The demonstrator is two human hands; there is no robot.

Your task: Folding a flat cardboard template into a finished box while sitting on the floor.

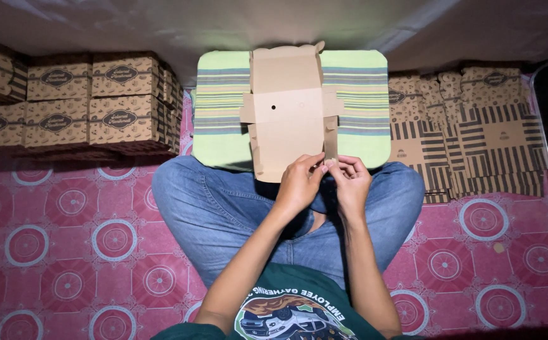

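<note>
Fingers [316, 165] of the left hand [299, 186] and right hand [351, 182] pinch the near right flap of the flat cardboard box blank [286, 110], forearms angled inward over crossed legs. The blank lies on a striped cushion [220, 107]; left of the cushion are stacked folded boxes [91, 104], right of it flat blanks [475, 132].

both hands [324, 182] folding cardboard box [289, 110], striped cushion [362, 82]
</note>
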